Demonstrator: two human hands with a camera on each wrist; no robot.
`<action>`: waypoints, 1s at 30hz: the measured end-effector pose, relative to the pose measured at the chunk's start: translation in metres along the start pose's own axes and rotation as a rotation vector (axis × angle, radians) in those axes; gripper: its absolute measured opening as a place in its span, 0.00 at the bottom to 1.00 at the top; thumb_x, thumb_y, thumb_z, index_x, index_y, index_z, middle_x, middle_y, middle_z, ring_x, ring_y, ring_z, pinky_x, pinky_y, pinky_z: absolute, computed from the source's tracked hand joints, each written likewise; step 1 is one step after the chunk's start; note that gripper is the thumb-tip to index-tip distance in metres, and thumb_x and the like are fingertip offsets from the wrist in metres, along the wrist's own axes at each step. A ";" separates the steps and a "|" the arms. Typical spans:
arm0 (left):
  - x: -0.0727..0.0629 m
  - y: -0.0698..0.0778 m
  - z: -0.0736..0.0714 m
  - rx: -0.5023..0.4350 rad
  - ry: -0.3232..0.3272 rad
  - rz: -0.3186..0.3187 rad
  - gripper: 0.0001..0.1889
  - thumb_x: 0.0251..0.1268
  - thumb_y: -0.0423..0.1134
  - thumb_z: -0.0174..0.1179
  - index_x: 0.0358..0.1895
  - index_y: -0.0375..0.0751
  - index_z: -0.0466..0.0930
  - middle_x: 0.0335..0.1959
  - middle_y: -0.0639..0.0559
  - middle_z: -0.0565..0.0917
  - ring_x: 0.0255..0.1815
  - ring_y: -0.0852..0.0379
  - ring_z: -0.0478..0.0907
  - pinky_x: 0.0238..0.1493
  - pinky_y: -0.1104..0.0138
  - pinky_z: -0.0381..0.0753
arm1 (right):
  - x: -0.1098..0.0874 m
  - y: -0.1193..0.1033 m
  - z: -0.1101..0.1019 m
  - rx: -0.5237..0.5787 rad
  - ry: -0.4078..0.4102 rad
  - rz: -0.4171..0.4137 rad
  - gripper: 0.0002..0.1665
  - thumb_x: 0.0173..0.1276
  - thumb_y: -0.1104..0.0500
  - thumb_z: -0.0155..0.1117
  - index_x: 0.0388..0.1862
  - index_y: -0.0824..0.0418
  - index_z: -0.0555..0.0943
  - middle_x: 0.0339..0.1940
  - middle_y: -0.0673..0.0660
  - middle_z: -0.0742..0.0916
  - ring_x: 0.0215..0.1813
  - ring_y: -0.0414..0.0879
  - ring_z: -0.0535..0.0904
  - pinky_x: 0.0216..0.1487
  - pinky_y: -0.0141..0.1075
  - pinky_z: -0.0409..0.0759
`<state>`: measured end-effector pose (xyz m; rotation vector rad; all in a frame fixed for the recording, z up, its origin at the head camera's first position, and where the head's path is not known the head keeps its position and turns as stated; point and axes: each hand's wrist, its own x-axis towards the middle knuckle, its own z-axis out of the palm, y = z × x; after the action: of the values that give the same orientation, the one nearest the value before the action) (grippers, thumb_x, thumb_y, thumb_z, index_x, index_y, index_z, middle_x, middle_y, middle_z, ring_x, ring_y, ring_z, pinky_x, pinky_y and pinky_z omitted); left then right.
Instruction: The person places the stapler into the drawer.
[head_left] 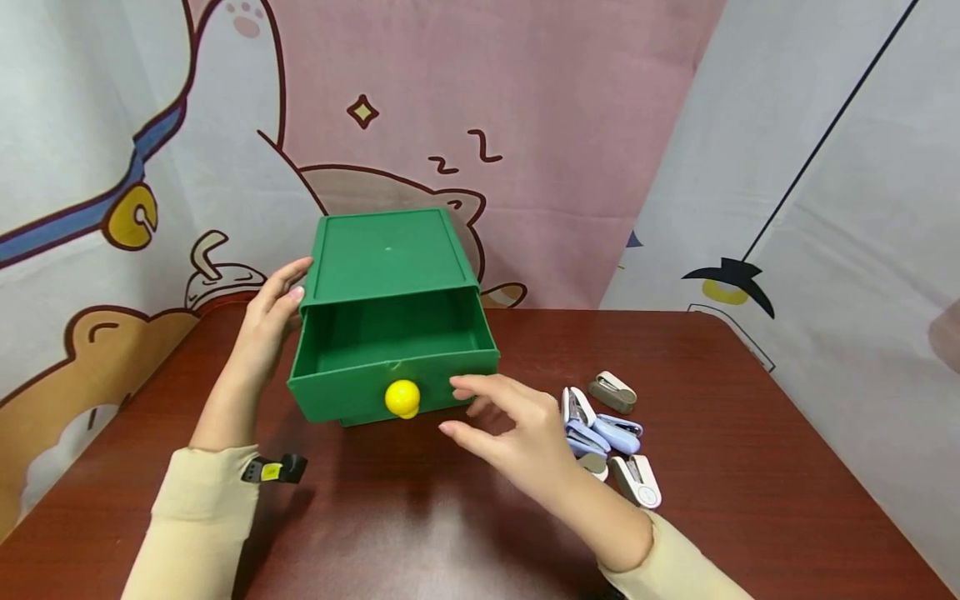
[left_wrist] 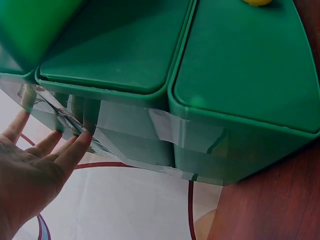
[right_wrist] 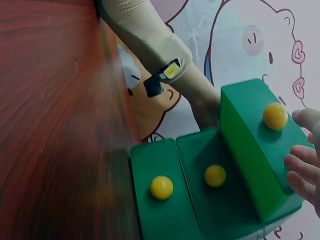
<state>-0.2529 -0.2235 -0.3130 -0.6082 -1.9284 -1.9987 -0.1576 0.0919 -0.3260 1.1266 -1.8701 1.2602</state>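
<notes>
A green drawer cabinet point(head_left: 388, 250) stands on the table, its top drawer point(head_left: 330, 398) pulled out and its bare green inside showing. My left hand point(head_left: 262, 325) rests straight fingers against the cabinet's left side; in the left wrist view these fingertips point(left_wrist: 80, 145) touch clear tape on that wall. Just right of the drawer's yellow knob point(head_left: 402, 398), my right hand point(head_left: 528, 429) hovers with fingers and thumb apart, holding nothing. Two lower drawers, each with a yellow knob point(right_wrist: 162, 187), are pushed in, as the right wrist view shows.
Several small staplers lie right of my right hand: a grey one point(head_left: 613, 393), a blue one point(head_left: 621, 433), a white one point(head_left: 637, 482) and others partly overlapped. The brown table point(head_left: 750, 467) meets a cartoon-printed curtain point(head_left: 570, 125) behind the cabinet.
</notes>
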 end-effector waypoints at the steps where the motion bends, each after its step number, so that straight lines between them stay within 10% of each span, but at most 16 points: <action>1: 0.000 0.000 0.000 -0.001 0.000 0.000 0.24 0.74 0.39 0.47 0.70 0.37 0.64 0.66 0.43 0.65 0.57 0.55 0.70 0.48 0.70 0.74 | -0.001 0.001 -0.003 -0.014 0.003 0.003 0.22 0.55 0.58 0.76 0.48 0.64 0.82 0.36 0.53 0.86 0.32 0.42 0.82 0.32 0.29 0.79; 30: 0.000 0.000 0.001 -0.018 0.007 0.001 0.23 0.74 0.38 0.46 0.70 0.37 0.64 0.64 0.44 0.67 0.55 0.55 0.72 0.49 0.69 0.74 | -0.040 0.060 -0.071 -0.184 -0.143 0.316 0.36 0.45 0.61 0.81 0.57 0.58 0.80 0.52 0.52 0.82 0.55 0.47 0.76 0.56 0.30 0.69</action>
<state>-0.2522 -0.2224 -0.3128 -0.6062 -1.9075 -2.0167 -0.1914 0.1817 -0.3582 0.8676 -2.2892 1.1653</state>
